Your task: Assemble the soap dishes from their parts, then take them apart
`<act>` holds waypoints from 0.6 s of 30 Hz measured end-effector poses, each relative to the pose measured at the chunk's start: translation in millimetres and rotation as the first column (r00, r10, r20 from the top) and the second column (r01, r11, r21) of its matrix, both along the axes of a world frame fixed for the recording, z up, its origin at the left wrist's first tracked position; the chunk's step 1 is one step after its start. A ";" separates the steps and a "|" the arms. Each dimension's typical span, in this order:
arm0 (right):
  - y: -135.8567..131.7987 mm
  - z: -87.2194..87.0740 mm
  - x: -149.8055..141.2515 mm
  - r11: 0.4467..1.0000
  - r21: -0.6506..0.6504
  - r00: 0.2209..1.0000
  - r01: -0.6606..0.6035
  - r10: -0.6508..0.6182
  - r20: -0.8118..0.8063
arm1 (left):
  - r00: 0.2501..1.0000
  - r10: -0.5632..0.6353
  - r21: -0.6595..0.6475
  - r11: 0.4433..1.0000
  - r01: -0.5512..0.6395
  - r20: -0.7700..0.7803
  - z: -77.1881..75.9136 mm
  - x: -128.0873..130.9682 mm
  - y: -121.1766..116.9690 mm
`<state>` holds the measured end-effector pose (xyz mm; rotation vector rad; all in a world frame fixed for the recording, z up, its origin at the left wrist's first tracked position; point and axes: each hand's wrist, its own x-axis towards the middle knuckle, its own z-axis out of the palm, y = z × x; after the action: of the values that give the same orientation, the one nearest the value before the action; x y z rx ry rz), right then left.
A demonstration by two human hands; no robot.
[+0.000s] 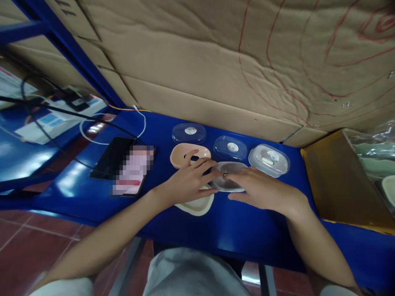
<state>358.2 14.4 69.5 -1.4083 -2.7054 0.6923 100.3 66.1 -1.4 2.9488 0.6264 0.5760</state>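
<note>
L hand & R hand at 1 part-hidden grey dish btwn them, can't tell if gripping, w/ 2 loose clear lids, 1 lidded white dish, 1 peach dish nearby, & 1 cream dish partly blocked by L hand.

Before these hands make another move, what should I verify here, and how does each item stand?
1. Grey container uncovered, inside visible: ok.
2. Left hand and right hand both at that container: ok.
3. Secure hold on it: cannot tell; the fingers hide the contact.
4. Clear lid lying on the blue table behind the container: ok.
5. Cream dish fully in view: not ok; the left hand covers part of it.
6. Phone apart from both hands: ok.
</note>
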 end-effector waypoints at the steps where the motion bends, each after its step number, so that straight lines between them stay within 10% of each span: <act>1: -4.0 -1.2 -2.4 1.000 -0.003 1.000 0.011 -0.011 0.021 | 1.000 -0.005 0.018 1.000 0.005 -0.011 -0.5 0.6 -0.4; 18: -5.6 -12.6 7.5 1.000 0.013 0.999 0.009 -0.009 0.039 | 0.996 0.086 -0.057 0.995 -0.085 0.012 -14.8 17.1 -5.8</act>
<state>365.8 8.8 56.9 -1.4453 -2.7257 0.6528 117.4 60.3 -16.1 2.8747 0.7572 0.5764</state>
